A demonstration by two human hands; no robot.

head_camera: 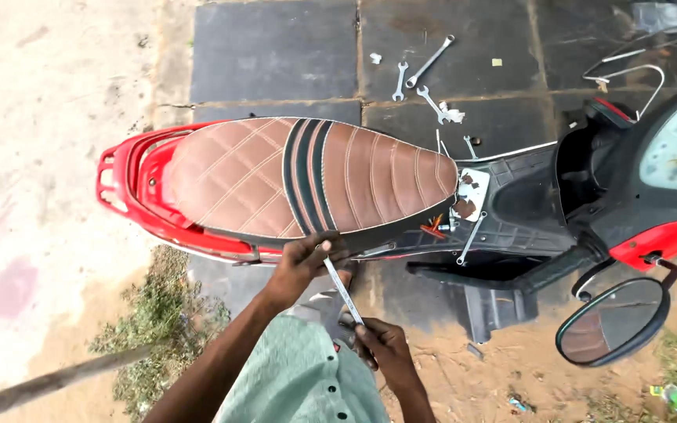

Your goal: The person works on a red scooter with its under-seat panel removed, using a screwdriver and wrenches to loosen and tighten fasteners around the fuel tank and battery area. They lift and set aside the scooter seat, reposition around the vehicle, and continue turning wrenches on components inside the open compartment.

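Two hands are on one slim metal tool (343,291) at the near flank of the red scooter (131,176), just under the edge of the brown quilted seat (276,176). From where I watch, my left hand (301,260) is curled around the tool's upper end, right against the seat's lower rim, and my right hand (378,343) pinches the lower end between fingertips and thumb. So both hands are closed on that same tool; neither is free. The tool runs on a slant between them, upper end toward the scooter body, lower end toward my pale green shirt (299,376).

I judge the tool to be a flat steel spanner or bar: stiff, light, thin enough to twist in the fingers, and probably a little slick if oily. It wants a firm grip near each end, as now, with the left hand close to the working tip so it does not skate off the panel. The seat looks padded and soft on top, firm at the rim.

Beyond the seat, three spanners (425,66) lie loose on the dark paving slabs (276,51). Another spanner (470,239) rests on the black footboard (511,227), near some small orange bits by the seat's front. A round mirror (611,319) hangs at lower right, over sandy ground.
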